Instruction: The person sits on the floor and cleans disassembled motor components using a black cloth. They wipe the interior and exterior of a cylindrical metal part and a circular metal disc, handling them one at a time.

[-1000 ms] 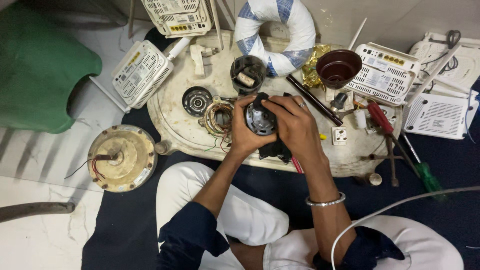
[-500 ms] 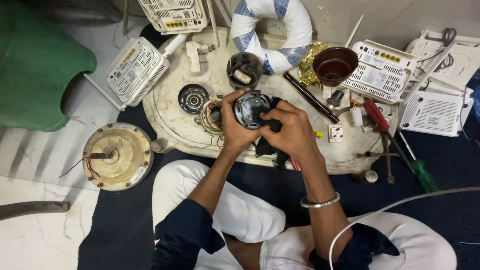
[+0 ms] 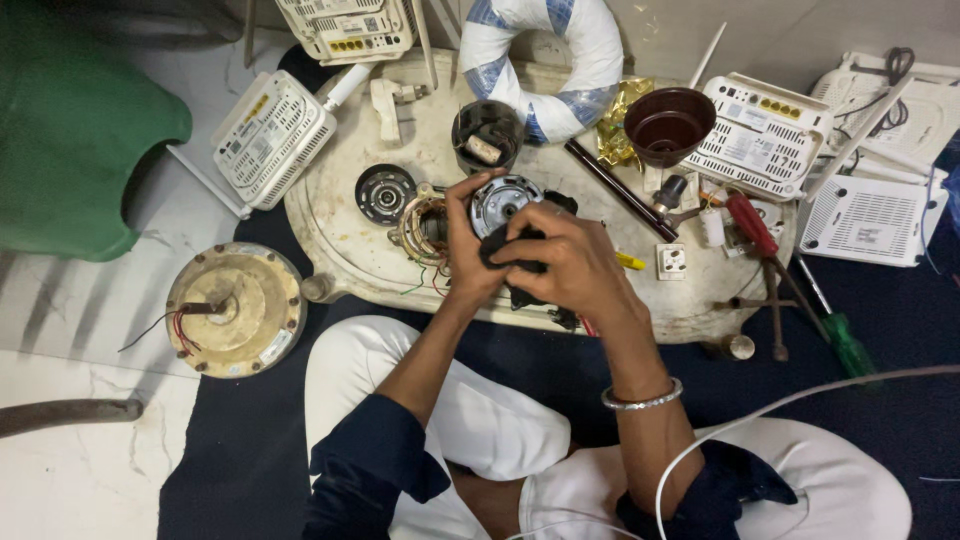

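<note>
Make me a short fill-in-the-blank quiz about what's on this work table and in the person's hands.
1. Both hands hold a round silver motor part above the ____ tray.
2. The right hand's wrist wears a ____ bangle.
3. The dark brown plastic bowl sits right of the white-and-____ wrapped ring.

Missing words: cream; silver; blue

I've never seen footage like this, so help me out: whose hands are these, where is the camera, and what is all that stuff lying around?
The camera sits on a person's head and looks down, so both hands are their own. They sit on the floor at a low cream tray. The left hand and right hand together hold a small round motor part, silver with black casing. On the tray lie a copper winding, a black cup, a brown bowl and a red-handled screwdriver. White router boxes lie around, and a round fan motor rests on the floor.
</note>
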